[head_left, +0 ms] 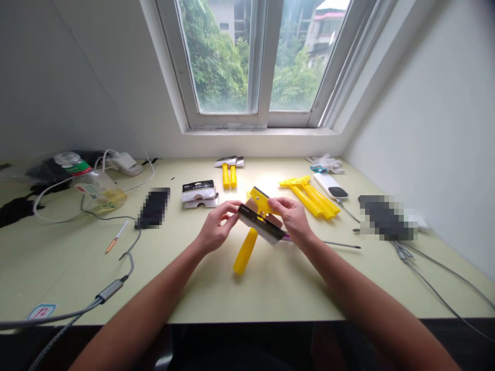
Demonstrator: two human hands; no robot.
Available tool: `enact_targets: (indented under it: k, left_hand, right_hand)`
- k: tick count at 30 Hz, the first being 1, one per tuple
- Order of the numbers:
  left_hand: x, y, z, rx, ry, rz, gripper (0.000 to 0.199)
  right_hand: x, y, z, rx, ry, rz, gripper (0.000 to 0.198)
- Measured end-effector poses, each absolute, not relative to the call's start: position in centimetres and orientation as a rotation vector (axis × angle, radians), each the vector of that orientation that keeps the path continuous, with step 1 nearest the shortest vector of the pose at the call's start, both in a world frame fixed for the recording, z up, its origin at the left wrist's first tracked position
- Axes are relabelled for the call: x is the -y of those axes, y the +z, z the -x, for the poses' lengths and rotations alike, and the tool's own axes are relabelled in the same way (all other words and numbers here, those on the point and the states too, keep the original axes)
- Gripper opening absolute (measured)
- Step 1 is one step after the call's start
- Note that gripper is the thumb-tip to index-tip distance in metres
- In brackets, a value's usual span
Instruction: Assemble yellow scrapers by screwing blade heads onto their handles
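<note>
A yellow scraper (245, 252) hangs above the middle of the desk, its handle slanting down toward me. Its flat head sits above a black-and-white cardboard sleeve (261, 222), and the handle shows below that sleeve. My left hand (217, 226) pinches the sleeve's left end. With thumb and fingers, my right hand (292, 219) grips the right side of the scraper's head. Folded cardboard sleeves (198, 191) lie behind my left hand. Two scrapers in sleeves (229, 175) rest near the window wall. Several bare yellow scrapers (313, 198) lie beyond my right hand.
On the left stand a tipped bottle (102, 191) with yellowish liquid, a cigarette (117, 237) and a blurred dark device (153, 207). To the right are a white device (330, 185), a blurred dark device (386, 216) and cables (433, 288). A white charger (124, 161) sits back left.
</note>
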State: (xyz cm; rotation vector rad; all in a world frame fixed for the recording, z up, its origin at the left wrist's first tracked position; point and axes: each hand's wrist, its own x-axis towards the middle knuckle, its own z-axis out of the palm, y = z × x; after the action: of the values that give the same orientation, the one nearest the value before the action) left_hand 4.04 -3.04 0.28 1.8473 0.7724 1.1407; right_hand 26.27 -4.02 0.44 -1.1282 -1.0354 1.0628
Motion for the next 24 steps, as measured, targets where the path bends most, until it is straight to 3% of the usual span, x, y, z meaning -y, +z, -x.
enact_targets:
  k: [8,16,21,24]
  left_hand:
    - [4.8,0.6,-4.3,-0.685,1.107,-2.191,0.007]
    - [3.4,0.7,-3.5,-0.8,1.358,-1.925,0.01]
    - [-0.4,1.1,-0.5,-1.229,1.814,-1.583,0.022]
    - [-3.2,0.2,2.3,-1.525,1.799,-1.479,0.027]
  right_hand:
    - [3.2,0.8,-27.4,0.965,0.826,1.088,0.027]
    - [1.0,1.6,-31.5,0.62,0.563,0.97,0.028]
    - [0.5,0.8,-32.2,0.583,0.533,1.032,0.034]
    - [0.6,0.0,-31.2,0.667,0.578,1.043,0.034]
